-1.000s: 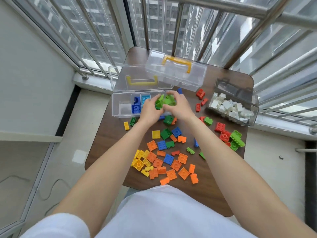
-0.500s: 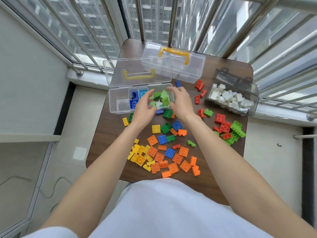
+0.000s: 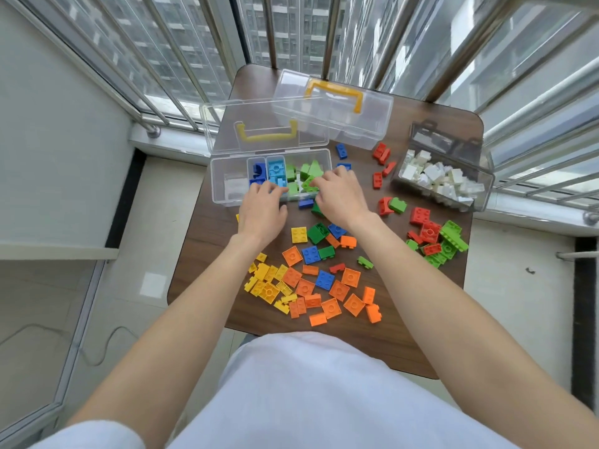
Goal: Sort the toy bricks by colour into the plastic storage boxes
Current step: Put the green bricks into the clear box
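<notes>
Bricks [image 3: 337, 290] lie scattered: orange, yellow, blue, green, red, studded.

Bare surface [image 3: 207, 241] left of the left hand [image 3: 261, 212] gives open passage. Upright lid [image 3: 259, 124] walls the divided box [image 3: 223, 189] at the back; second clear box [image 3: 350, 118] behind it. Orange bricks [image 3: 327, 293] and yellow bricks [image 3: 267, 283] crowd the near middle; white-brick box [image 3: 479, 196] blocks far right.

Both hands, left hand [image 3: 261, 211] and right hand [image 3: 340, 196], reach into the clear box [image 3: 223, 176] holding green bricks [image 3: 306, 176].
</notes>
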Tool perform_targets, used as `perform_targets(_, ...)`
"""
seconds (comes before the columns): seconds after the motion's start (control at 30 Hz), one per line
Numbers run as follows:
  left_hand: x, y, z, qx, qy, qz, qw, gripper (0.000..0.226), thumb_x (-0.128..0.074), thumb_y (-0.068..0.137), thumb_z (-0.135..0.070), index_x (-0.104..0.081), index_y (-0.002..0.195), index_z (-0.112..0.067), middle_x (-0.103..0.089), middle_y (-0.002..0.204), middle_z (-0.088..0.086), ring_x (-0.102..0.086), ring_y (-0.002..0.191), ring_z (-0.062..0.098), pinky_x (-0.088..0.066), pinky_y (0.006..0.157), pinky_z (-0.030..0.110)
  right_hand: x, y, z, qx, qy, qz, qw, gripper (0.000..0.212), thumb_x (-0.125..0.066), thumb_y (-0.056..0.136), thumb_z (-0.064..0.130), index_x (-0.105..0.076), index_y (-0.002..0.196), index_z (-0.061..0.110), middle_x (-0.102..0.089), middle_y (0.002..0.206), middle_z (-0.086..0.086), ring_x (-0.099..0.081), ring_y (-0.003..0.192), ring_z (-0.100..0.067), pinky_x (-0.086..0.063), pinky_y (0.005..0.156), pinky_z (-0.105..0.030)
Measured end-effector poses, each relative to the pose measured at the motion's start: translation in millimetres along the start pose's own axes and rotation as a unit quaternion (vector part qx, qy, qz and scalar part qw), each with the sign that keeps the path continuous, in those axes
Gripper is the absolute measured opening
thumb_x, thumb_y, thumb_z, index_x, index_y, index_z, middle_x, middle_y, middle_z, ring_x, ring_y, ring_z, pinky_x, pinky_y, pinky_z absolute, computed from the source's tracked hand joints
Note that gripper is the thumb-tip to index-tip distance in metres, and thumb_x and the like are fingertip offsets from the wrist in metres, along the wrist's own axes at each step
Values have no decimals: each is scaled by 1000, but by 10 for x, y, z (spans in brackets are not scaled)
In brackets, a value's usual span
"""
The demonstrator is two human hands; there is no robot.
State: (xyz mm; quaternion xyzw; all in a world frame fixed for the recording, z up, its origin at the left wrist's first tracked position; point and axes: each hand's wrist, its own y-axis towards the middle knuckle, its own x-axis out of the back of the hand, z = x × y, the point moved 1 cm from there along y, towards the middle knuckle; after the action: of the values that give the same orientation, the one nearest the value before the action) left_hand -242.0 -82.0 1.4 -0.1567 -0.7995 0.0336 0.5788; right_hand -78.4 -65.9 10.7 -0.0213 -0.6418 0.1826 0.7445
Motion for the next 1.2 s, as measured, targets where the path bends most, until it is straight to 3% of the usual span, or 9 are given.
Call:
perform_targets(0.13,9,-4,62,-15,-3,-11,1000,37,-50,93,-19,-55,130,-17,-55,122,5,-44,110,25,-39,90,36,-88,163,84,27,-91,88,992,41,-33,96,18,-49,134,21,-58,124,-11,-37,121,-32,-26,99,-43)
perform_targets(0.27,18,19,127,-25,-16,-11,999,35,-50,93,-18,-58,127,-18,-56,120,3,-45,109,24,-42,88,36,-91,276,108,20,-9,52,998,56,-43,88,2,-38,142,16,-42,146,-6,-34,130,-28,-26,102,-42)
perform_targets(0.4,16,42,169,-30,-26,-14,999,32,-51,94,-21,-60,124,-19,-58,118,2,-46,108,23,-42,88,35,-41,338,24,-31,-27,-17,999,32,-44,87,-3,-57,115,5,-66,107,-15,-50,102,-32,-39,79,-38)
perform_targets(0.5,9,68,176,-31,-30,-23,999,29,-52,94,-23,-63,120,-18,-59,116,2,-47,107,22,-40,86,34,-33,413,116,-11,-34,77,996,26,-39,95,7,-56,115,7,-64,103,-18,-59,95,-35,-42,67,-37)
perform_targets(0.63,-11,99,162,-32,-37,-34,998,25,-54,92,-23,-67,113,-18,-62,108,4,-49,102,24,-42,82,35,0,466,210,11,-12,193,981,39,-27,100,26,-57,120,13,-59,116,-17,-57,102,-35,-41,73,-35)
perform_targets(0.73,-12,107,167,-31,-38,-37,998,25,-54,93,-23,-67,113,-17,-62,108,4,-50,102,24,-41,82,35,2,460,223,-19,23,214,976,53,-23,101,38,-63,101,4,-55,117,-21,-55,99,-34,-41,77,-35)
perform_targets(0.87,-10,106,175,-31,-38,-41,998,26,-52,94,-23,-66,114,-18,-61,109,3,-49,103,23,-40,84,35,9,384,212,-31,64,168,983,63,-24,102,44,-63,76,2,-55,115,-21,-55,105,-31,-41,85,-36)
perform_targets(1.07,-26,91,169,-36,-29,-34,998,26,-53,93,-23,-67,115,-19,-61,111,2,-49,105,23,-39,85,35,48,227,2,-6,150,79,986,15,-55,90,13,-66,101,12,-60,107,-7,-55,102,-23,-39,82,-28)
perform_targets(1.2,16,29,213,-29,-88,-62,994,25,-59,90,-18,-67,113,-17,-63,107,3,-52,103,23,-41,83,33,104,76,45,-66,325,-40,943,19,-63,85,7,-61,102,16,-64,100,4,-57,93,-11,-45,81,-24)
